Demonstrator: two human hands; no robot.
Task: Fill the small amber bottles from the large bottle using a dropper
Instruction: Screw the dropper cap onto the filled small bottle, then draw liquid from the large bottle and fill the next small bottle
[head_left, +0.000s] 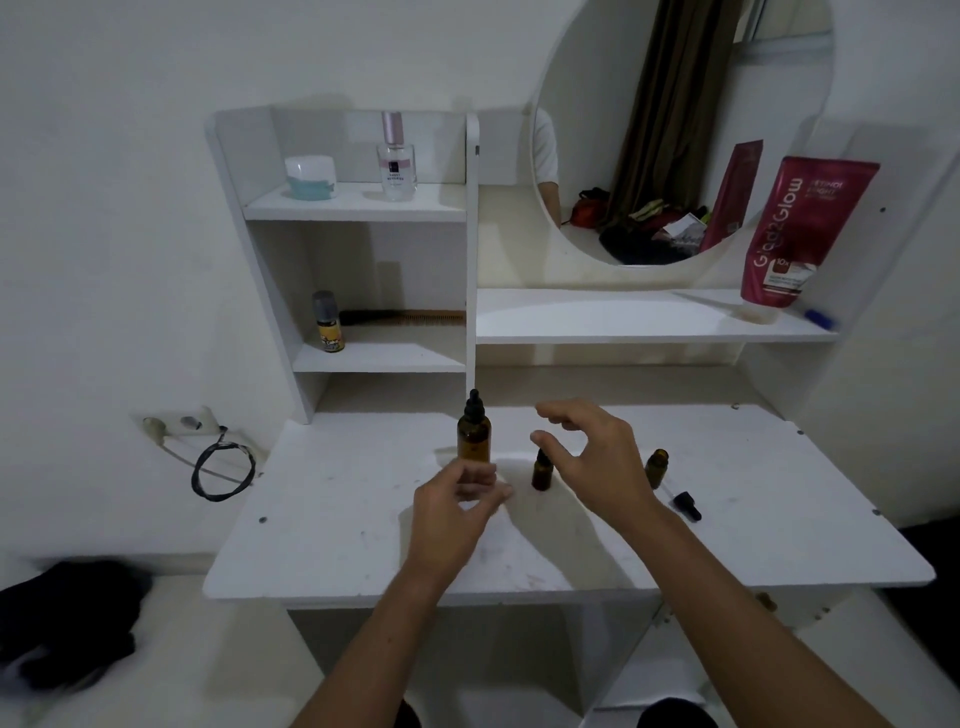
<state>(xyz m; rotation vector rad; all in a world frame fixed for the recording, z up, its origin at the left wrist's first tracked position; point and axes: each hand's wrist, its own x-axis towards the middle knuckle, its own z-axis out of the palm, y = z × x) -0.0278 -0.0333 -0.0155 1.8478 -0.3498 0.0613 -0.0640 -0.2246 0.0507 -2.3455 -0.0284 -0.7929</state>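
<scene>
Both forearms reach in from the bottom edge over the white tabletop, neither hand holding anything. Left hand hovers just in front of the large bottle, which stands upright with its black dropper cap on; the fingers are loosely curled, near the glass but apart from it. Right hand hangs spread and released above a capped small bottle, thumb and fingers arched as if to close on the cap. A second small bottle stands open to the right, with its own dropper lying on the tabletop just beside it (so that one looks ready to take liquid). I judge this an early step: bottles being uncapped, no liquid drawn yet. Next, the right hand likely needs to pinch and twist the small cap while the left steadies a bottle; then the large bottle's dropper must be unscrewed and lifted out upright.
</scene>
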